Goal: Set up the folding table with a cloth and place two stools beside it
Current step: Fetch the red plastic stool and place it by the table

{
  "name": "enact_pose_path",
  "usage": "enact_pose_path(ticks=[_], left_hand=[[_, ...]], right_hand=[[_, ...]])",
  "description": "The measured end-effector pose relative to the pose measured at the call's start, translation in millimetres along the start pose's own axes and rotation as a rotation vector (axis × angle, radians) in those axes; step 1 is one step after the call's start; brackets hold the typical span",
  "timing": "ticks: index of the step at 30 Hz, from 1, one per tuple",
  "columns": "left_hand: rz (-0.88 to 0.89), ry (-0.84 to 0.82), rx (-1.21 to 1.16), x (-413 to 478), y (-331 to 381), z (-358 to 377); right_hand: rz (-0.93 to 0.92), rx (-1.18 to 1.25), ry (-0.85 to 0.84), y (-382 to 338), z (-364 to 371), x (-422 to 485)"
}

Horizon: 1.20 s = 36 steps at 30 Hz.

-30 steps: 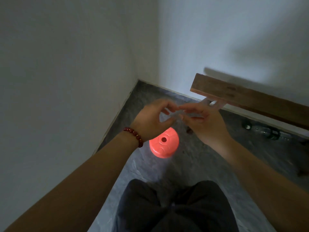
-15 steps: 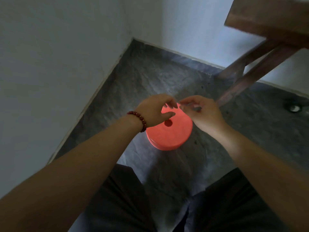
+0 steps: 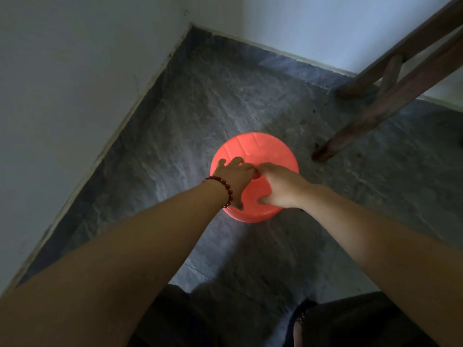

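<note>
A round red plastic stool (image 3: 258, 149) stands on the grey floor near the room's corner. Both my hands lie on its seat. My left hand (image 3: 234, 179), with a red bead bracelet at the wrist, has its fingers curled over the seat's left half and its thumb at the near rim. My right hand (image 3: 281, 187) covers the right half; its fingertips reach into the seat's centre hole and its thumb lies toward the near edge. The folding table's dark wooden legs (image 3: 390, 101) slant down at the upper right. The tabletop and any cloth are out of view.
White walls close the corner on the left (image 3: 75, 96) and at the back (image 3: 313, 26). One table leg's foot (image 3: 323, 152) rests on the floor just right of the stool. My dark trousers and a sandalled foot (image 3: 300, 324) fill the bottom edge.
My view has tilted down and moved closer to the stool. Both hands, held together in the air above it before, have dropped onto its seat.
</note>
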<state>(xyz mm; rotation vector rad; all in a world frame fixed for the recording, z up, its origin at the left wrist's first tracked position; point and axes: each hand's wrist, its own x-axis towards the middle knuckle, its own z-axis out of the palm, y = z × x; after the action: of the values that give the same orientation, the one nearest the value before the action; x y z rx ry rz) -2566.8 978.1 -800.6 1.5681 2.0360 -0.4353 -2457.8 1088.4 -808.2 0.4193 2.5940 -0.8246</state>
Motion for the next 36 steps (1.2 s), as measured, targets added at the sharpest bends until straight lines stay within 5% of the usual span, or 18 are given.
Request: enact_pose_path(ticks=[5, 9, 22, 36], left_hand=[[0.014, -0.186, 0.257, 7, -6, 15], [0.043, -0.031, 0.262, 9, -7, 22], [0.074, 0.024, 0.407, 5, -13, 11], [-0.016, 0.129, 0.392, -124, -21, -141]], right_hand=[[-0.001, -0.214, -0.220, 11, 16, 5], [0.004, -0.282, -0.135, 12, 27, 5], [0.003, -0.309, 0.010, 4, 35, -4], [-0.100, -0.362, 0.084, -91, -114, -71]])
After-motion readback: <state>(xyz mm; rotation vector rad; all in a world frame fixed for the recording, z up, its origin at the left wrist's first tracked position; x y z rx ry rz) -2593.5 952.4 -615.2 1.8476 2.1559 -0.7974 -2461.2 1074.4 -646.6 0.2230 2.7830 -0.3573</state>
